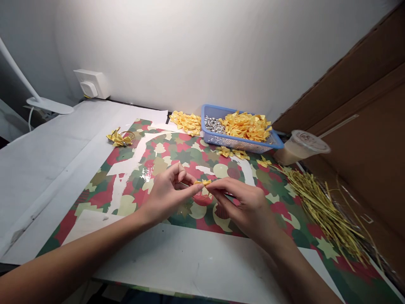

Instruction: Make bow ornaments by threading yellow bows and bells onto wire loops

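Between my two hands, above the patterned sheet, is a small yellow ribbon bow point(203, 183). My left hand point(171, 188) pinches its left side between thumb and fingers. The right side is gripped by the thumb and fingertips of my right hand point(243, 200). Fingers cover part of the bow, and whatever may lie under it is hidden. Farther back stands a blue basket point(243, 145) holding a heap of yellow bows point(247, 126) and many small shiny silver pieces point(214, 125). A few loose bows point(232, 153) lie just in front of the basket.
More yellow bows point(186, 121) are piled left of the basket. Bows with a thin loop point(120, 138) lie at the left. A lidded cup point(302, 145) and a bundle of yellow-green strands point(322, 207) are at the right, by cardboard point(360, 139). A white lamp base point(50, 105) stands far left.
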`<state>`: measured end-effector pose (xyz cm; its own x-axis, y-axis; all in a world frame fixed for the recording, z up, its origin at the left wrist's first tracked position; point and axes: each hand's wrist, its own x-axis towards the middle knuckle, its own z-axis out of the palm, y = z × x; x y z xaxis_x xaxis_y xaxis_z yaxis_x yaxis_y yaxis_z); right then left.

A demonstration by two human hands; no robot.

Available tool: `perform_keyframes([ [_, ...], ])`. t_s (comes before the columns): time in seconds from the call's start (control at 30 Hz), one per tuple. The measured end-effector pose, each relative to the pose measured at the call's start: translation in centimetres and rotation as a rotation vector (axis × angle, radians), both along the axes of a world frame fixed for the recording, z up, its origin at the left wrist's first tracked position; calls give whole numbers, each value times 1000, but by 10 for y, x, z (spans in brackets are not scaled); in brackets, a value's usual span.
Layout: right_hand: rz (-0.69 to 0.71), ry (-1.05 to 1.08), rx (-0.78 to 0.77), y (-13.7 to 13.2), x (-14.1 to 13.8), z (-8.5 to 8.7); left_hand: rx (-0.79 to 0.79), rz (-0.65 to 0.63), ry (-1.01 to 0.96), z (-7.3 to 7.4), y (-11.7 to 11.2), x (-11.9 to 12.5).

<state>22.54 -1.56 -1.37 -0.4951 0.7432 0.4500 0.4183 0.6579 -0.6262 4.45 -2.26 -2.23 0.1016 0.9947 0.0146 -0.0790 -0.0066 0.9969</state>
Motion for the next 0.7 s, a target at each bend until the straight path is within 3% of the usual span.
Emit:
perform_keyframes([
  [0.57, 79, -22, 67, 1, -2, -6, -96, -22, -89, 0, 3, 1],
  [0.7, 103, 6, 12, 0, -3, -3, -93, -20, -97, -1, 4, 1],
])
